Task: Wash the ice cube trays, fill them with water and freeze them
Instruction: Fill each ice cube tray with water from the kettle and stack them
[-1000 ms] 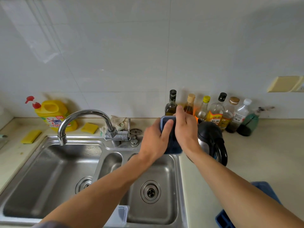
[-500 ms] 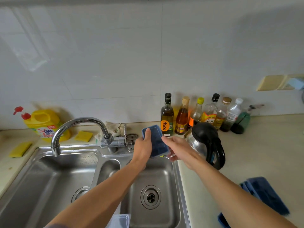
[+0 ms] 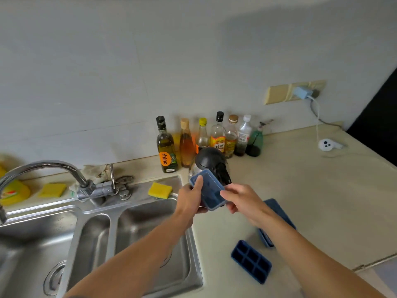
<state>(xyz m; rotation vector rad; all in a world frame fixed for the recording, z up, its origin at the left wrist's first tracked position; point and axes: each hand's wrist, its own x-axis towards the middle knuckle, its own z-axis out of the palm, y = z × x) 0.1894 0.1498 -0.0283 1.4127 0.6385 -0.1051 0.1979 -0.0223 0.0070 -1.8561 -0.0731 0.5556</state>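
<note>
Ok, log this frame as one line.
left hand: holds blue ice tray | right hand: holds same tray | place: above counter beside sink

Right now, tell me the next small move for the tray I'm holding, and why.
Probably set the tray down on the bare counter, near the six-cell tray. The left hand and right hand both hold it past the sink rim, above the counter, so a short lowering looks like the natural next step.
</note>
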